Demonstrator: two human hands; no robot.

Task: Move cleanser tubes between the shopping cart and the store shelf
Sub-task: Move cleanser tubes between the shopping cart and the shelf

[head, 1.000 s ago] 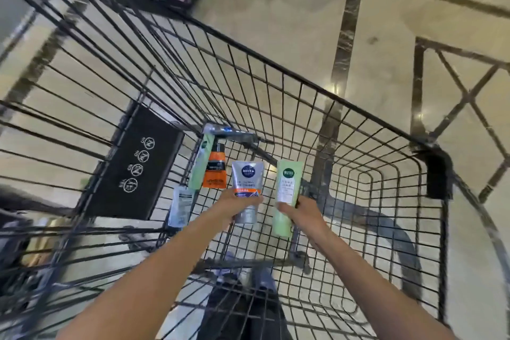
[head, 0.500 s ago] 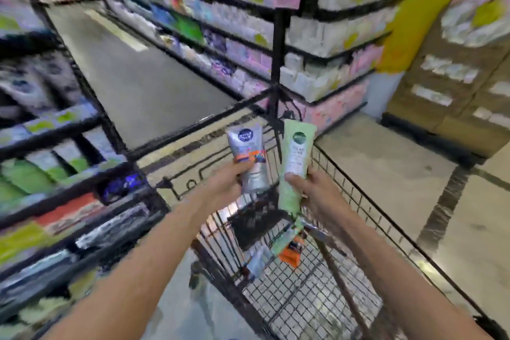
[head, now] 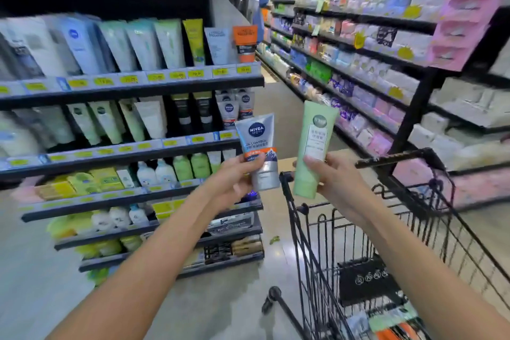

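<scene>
My left hand (head: 234,182) grips a silver Nivea Men cleanser tube (head: 258,143) with an orange band, held upright. My right hand (head: 335,182) grips a pale green cleanser tube (head: 313,146), also upright, just to the right of it. Both tubes are raised in front of the right end of the store shelf (head: 132,88), which carries rows of cleanser tubes. The black wire shopping cart (head: 311,243) stands below and to the right of my hands. A few more tubes (head: 392,326) lie in its bottom.
A second long shelving unit (head: 358,44) of packaged goods runs along the right side of the aisle. A black sign panel (head: 367,281) hangs inside the cart. The aisle floor (head: 278,107) runs between the two shelves.
Both hands have lifted the two tubes out of the cart and up to shelf height. The view has swung left from the cart to face the cleanser shelf.
</scene>
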